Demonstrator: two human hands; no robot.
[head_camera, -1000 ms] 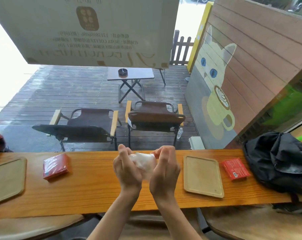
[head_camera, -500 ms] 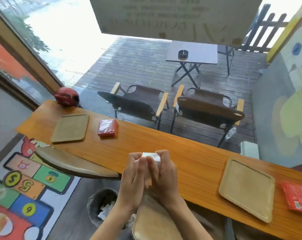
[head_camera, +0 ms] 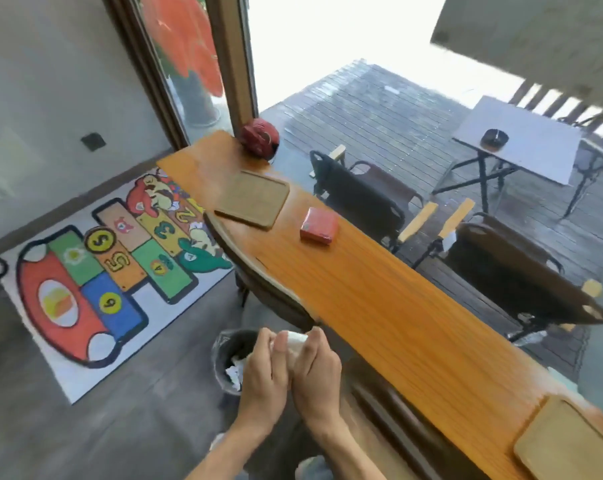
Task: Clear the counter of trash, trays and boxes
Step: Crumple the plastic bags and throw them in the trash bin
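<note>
A round dark bin [head_camera: 229, 358] holds crumpled white scraps. Just right of it, the left hand [head_camera: 263, 374] and right hand [head_camera: 315, 367] together grip a soft white paper wad [head_camera: 295, 341] beside the glossy wooden counter [head_camera: 379, 306], where a flat rectangular tray [head_camera: 253, 199] and red box [head_camera: 319, 226] lie.

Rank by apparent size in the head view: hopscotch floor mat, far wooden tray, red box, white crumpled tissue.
1. Colourful hopscotch floor mat
2. Far wooden tray
3. Red box
4. White crumpled tissue, mostly hidden by the hands, so unsure
</note>
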